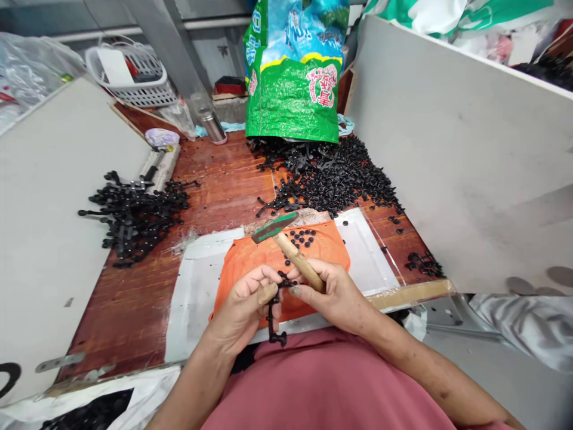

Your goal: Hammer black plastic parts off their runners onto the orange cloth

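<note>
1. Nearest is the pink shirt (331, 388), against the bench's (219, 179) near edge.
2. The left hand's (250, 301) fingers are pinched closed on a bent black piece (271, 319), over that edge's middle. Its long axis runs from between the hands down toward the shirt, the low end crooking right.
3. The right hand's (333, 292) fingers are curled round the hammer's (293, 254) wooden handle, the tips beside the piece's upper end; whether they press it, I cannot tell. The hammer slants away to the left, head toward the far edge.
4. Beneath lies an orange cloth (233, 269) carrying small black caps (302, 239).
5. Leftward, a heap of black strips (138, 221) sits by the left edge.
6. At the far edge a green bag (290, 113) stands over spilled black parts (340, 179).
7. Beyond the far left corner, a white basket (143, 94) holds red and dark items.
8. Below the near left corner, a white bag (154, 379) contains black pieces.
</note>
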`<state>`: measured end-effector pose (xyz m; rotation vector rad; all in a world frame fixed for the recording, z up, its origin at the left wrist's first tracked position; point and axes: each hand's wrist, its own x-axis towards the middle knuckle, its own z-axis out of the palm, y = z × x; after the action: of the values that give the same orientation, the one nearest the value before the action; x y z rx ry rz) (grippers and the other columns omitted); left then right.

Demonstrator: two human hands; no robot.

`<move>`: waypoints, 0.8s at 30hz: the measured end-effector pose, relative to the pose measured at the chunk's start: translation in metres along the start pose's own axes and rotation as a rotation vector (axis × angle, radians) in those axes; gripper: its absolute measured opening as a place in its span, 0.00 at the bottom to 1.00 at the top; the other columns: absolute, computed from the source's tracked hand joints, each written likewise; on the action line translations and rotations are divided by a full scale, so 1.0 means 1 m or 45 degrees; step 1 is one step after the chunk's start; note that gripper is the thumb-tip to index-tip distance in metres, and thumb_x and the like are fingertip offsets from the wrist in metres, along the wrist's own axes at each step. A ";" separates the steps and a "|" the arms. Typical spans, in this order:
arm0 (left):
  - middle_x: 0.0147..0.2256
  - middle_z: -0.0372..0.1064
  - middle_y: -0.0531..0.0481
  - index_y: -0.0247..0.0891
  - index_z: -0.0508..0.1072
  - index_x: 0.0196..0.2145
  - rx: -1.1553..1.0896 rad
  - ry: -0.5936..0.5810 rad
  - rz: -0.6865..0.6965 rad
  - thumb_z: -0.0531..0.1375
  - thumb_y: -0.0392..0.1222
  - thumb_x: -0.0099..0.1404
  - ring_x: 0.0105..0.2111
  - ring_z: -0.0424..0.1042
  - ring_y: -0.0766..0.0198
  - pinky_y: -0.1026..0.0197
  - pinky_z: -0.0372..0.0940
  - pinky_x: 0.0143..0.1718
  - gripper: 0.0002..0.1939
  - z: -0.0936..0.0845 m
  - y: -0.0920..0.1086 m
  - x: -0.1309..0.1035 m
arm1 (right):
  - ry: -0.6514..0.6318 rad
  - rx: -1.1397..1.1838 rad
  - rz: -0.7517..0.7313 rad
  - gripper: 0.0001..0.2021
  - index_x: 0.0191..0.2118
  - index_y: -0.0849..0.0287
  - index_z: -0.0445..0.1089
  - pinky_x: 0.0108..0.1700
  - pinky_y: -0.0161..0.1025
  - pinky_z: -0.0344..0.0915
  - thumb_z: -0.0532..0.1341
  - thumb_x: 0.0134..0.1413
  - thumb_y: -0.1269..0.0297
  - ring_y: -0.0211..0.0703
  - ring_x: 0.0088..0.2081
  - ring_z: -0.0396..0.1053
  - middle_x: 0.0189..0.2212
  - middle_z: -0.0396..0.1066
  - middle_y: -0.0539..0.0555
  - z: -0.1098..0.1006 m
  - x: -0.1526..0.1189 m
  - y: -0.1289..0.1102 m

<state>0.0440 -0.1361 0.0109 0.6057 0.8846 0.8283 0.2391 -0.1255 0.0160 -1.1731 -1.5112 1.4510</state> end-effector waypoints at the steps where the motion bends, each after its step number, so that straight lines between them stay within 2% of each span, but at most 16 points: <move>1: 0.26 0.69 0.56 0.38 0.70 0.36 0.036 0.029 0.027 0.73 0.50 0.56 0.18 0.68 0.70 0.67 0.69 0.15 0.20 0.001 -0.001 0.000 | 0.011 -0.027 0.004 0.05 0.39 0.59 0.75 0.35 0.34 0.63 0.65 0.56 0.66 0.38 0.31 0.66 0.29 0.70 0.47 0.000 0.000 0.000; 8: 0.22 0.67 0.57 0.39 0.71 0.35 0.206 0.170 0.111 0.73 0.54 0.55 0.19 0.70 0.66 0.62 0.72 0.18 0.21 0.007 -0.003 -0.005 | 0.064 -0.027 -0.062 0.04 0.33 0.58 0.73 0.35 0.35 0.63 0.64 0.59 0.64 0.39 0.31 0.68 0.28 0.71 0.48 0.002 0.000 0.003; 11: 0.22 0.68 0.57 0.39 0.72 0.36 0.229 0.237 0.118 0.73 0.54 0.55 0.19 0.70 0.66 0.63 0.71 0.18 0.21 0.011 -0.003 -0.006 | 0.081 -0.111 -0.106 0.06 0.33 0.58 0.72 0.34 0.35 0.63 0.62 0.61 0.65 0.38 0.30 0.67 0.27 0.70 0.48 0.003 0.000 0.005; 15: 0.26 0.70 0.56 0.38 0.72 0.35 0.165 0.303 0.111 0.75 0.52 0.51 0.19 0.69 0.69 0.64 0.70 0.18 0.22 0.016 -0.003 -0.005 | 0.105 -0.380 -0.239 0.07 0.34 0.57 0.69 0.33 0.35 0.62 0.59 0.66 0.66 0.39 0.29 0.66 0.27 0.69 0.48 0.004 0.000 0.007; 20: 0.26 0.68 0.57 0.37 0.72 0.36 0.046 0.311 0.072 0.76 0.52 0.49 0.19 0.67 0.70 0.66 0.67 0.18 0.24 0.014 -0.009 -0.004 | 0.082 -0.725 -0.476 0.06 0.42 0.57 0.68 0.37 0.37 0.64 0.54 0.68 0.69 0.43 0.36 0.71 0.35 0.73 0.54 0.005 0.001 0.013; 24: 0.26 0.69 0.56 0.37 0.73 0.36 -0.015 0.332 0.122 0.77 0.51 0.48 0.21 0.68 0.69 0.68 0.66 0.20 0.24 0.010 -0.014 -0.004 | 0.128 -1.120 -0.660 0.10 0.42 0.58 0.69 0.31 0.36 0.62 0.50 0.70 0.70 0.42 0.34 0.72 0.39 0.75 0.58 0.006 0.001 0.020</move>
<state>0.0563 -0.1490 0.0070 0.5400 1.0925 1.0140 0.2353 -0.1274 -0.0046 -1.1482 -2.2496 0.3523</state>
